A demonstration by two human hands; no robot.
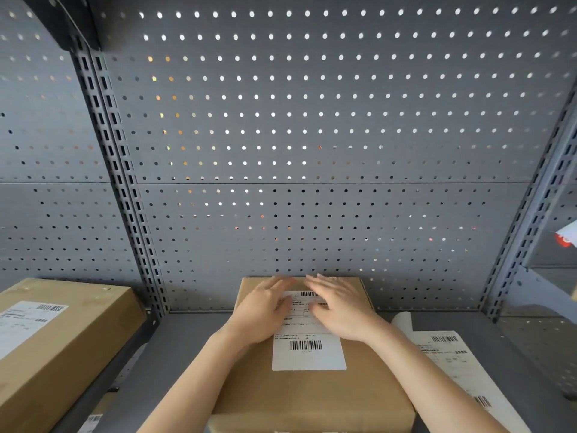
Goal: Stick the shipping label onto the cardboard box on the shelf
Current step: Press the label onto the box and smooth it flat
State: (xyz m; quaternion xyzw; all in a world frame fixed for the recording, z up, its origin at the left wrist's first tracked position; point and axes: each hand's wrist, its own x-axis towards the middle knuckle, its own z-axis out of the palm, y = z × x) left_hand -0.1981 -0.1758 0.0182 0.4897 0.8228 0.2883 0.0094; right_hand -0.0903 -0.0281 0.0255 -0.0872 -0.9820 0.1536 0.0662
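On the grey metal shelf (193,339), right at the middle, sits the cardboard box (312,398) with the white shipping label (309,354) lying flat on its top face, the near barcode end uncovered and the far end under both palms. Left hand (263,310) and right hand (338,307) rest side by side on the far half of the label, fingers straight and spread toward the back wall, gripping nothing; they are slightly blurred, so the exact finger contact is hard to read

Judging from this, the step in hand is smoothing the label down. To do it well, press flat and sweep from the middle outward to each edge so no air or crease gets trapped, then run along the near edge and corners, which look untouched. Keep the box from sliding toward the back wall under the push

Behind the box rises a grey perforated back panel (312,120), light showing through many holes, with slotted uprights (118,182) at left and right. To the left, on the neighbouring bay, lies another labelled box (62,339). Just right of the task box a loose sheet of backing paper with printed labels (452,364) lies on the shelf, its far end curled
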